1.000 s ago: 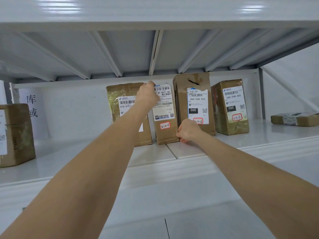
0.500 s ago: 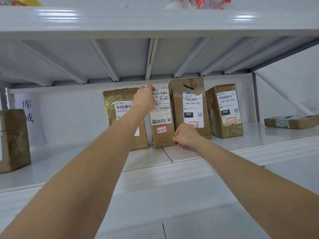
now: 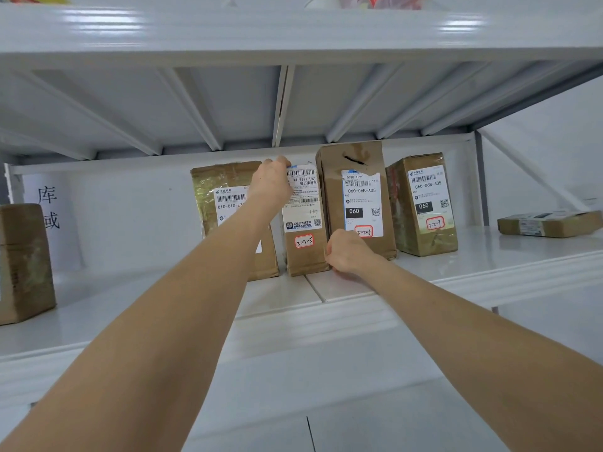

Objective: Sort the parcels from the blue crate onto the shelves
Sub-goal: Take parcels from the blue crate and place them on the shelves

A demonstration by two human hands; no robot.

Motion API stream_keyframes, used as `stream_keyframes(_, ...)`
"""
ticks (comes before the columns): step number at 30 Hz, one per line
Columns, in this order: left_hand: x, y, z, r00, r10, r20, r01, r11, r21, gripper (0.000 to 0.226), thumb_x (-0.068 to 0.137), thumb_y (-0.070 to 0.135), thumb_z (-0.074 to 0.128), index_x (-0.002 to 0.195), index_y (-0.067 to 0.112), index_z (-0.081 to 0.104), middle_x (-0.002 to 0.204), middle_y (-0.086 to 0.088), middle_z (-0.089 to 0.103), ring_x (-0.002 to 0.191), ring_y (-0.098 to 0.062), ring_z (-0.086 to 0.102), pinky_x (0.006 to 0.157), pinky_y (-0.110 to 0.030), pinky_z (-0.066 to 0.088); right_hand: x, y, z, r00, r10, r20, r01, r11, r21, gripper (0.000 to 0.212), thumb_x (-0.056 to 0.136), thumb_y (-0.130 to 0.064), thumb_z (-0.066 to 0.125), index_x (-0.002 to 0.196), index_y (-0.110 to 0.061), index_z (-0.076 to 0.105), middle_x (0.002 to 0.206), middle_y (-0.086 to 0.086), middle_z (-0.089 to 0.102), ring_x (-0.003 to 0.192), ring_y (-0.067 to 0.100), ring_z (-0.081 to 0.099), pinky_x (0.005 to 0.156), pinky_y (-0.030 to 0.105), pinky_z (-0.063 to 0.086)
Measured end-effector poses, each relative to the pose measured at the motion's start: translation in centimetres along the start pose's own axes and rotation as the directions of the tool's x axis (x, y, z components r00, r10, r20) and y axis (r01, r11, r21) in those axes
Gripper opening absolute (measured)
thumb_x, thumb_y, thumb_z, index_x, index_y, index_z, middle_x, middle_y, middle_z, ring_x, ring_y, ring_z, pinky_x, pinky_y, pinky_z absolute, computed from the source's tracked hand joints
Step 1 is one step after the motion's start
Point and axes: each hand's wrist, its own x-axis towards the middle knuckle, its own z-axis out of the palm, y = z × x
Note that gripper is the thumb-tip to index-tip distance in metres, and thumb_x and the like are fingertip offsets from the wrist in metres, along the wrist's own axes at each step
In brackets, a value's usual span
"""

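Very little differs from half a second ago. Both bare arms still reach up to the same narrow parcel (image 3: 305,249), and each grip keeps its place on it. Compared with a second ago, the view has tipped up a touch, so a strip of coloured items now shows along the top of the upper shelf (image 3: 293,34).

The left grip (image 3: 272,185) is at the parcel's top left corner, with the arm stretched long and the wrist bent forward. Its fingers curl over that corner and hold it. The right grip (image 3: 347,252) is lower, at the parcel's bottom right edge, just above the shelf (image 3: 359,285). The thumb presses on the front of the parcel near that edge and the knuckles are bunched, pinching the parcel. The fingertips are hidden behind the hand.

The narrow parcel stands upright on the white shelf, with a red-framed tag reading 3-2-5 on its front. It is squeezed between a wider brown parcel (image 3: 222,190) on its left and a taller parcel (image 3: 352,171) tagged 3-2-6 on its right. Further right stands another parcel (image 3: 424,203) tagged 3-2-7. Well apart at the far right, a flat parcel (image 3: 548,223) lies on its side. A brown box (image 3: 23,262) sits at the far left, near a paper sign (image 3: 49,207) on the back wall.
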Motion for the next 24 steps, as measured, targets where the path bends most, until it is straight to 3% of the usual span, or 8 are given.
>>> stream_keyframes(8,-0.1,-0.1,-0.3,0.999,0.013,0.043,-0.014,1.000,0.003,0.052,0.088,0.007,0.059,0.137,0.013,0.042,0.129,-0.015,0.047,0.119,-0.032,0.048,0.097,-0.038,0.041,-0.4,-0.6,-0.4,0.999,0.020,0.036,-0.019,0.999,-0.033,0.010,0.085,-0.004,0.058,0.090,-0.002,0.067,0.095,0.016,0.067,0.093,0.030,0.063,0.070,0.029,0.048)
stream_keyframes(10,0.0,-0.1,-0.4,0.998,0.018,0.062,-0.018,1.000,0.013,0.055,0.089,0.009,0.058,0.140,0.013,0.039,0.131,-0.016,0.046,0.120,-0.033,0.046,0.097,-0.039,0.041,-0.6,-0.8,-0.5,0.999,0.022,0.044,-0.020,0.999,-0.050,0.003,0.084,-0.004,0.059,0.082,-0.004,0.062,0.088,0.013,0.063,0.089,0.030,0.062,0.067,0.029,0.045)
stream_keyframes(14,-0.1,-0.1,-0.7,0.996,0.012,0.085,-0.014,1.000,0.024,0.065,0.089,0.008,0.058,0.146,0.017,0.029,0.135,-0.016,0.043,0.124,-0.034,0.044,0.098,-0.040,0.041,-1.1,-0.9,-0.9,0.998,0.038,0.040,-0.035,0.997,-0.069,0.018,0.081,-0.004,0.060,0.066,-0.009,0.051,0.070,0.007,0.053,0.076,0.026,0.055,0.056,0.024,0.039)
stream_keyframes(19,-1.0,-0.3,-1.4,0.997,0.024,0.072,-0.027,0.998,0.049,0.064,0.088,0.008,0.058,0.145,0.014,0.030,0.138,-0.015,0.040,0.123,-0.033,0.045,0.097,-0.040,0.042,-2.2,-1.0,-1.8,0.999,0.044,-0.004,-0.044,0.996,-0.082,0.003,0.085,-0.011,0.059,0.088,-0.010,0.060,0.085,0.005,0.060,0.083,0.026,0.058,0.067,0.030,0.043)
stream_keyframes(22,-2.1,-0.3,-2.2,0.998,0.031,0.053,-0.036,0.996,0.086,0.059,0.088,0.009,0.057,0.142,0.014,0.034,0.138,-0.013,0.039,0.120,-0.033,0.049,0.093,-0.040,0.046,-3.2,-1.1,-2.4,0.998,0.053,-0.025,-0.055,0.993,-0.101,0.024,0.087,-0.017,0.059,0.111,-0.015,0.061,0.104,0.004,0.063,0.088,0.024,0.056,0.071,0.030,0.043)
stream_keyframes(24,-3.3,-0.1,-2.8,0.998,0.034,0.061,-0.040,0.994,0.103,0.055,0.087,0.010,0.057,0.139,0.013,0.037,0.135,-0.012,0.041,0.117,-0.032,0.050,0.090,-0.041,0.048,-4.0,-1.0,-2.9,0.998,0.048,-0.050,-0.053,0.993,-0.101,0.027,0.088,-0.018,0.058,0.115,-0.017,0.061,0.109,0.004,0.063,0.091,0.024,0.056,0.071,0.030,0.043)
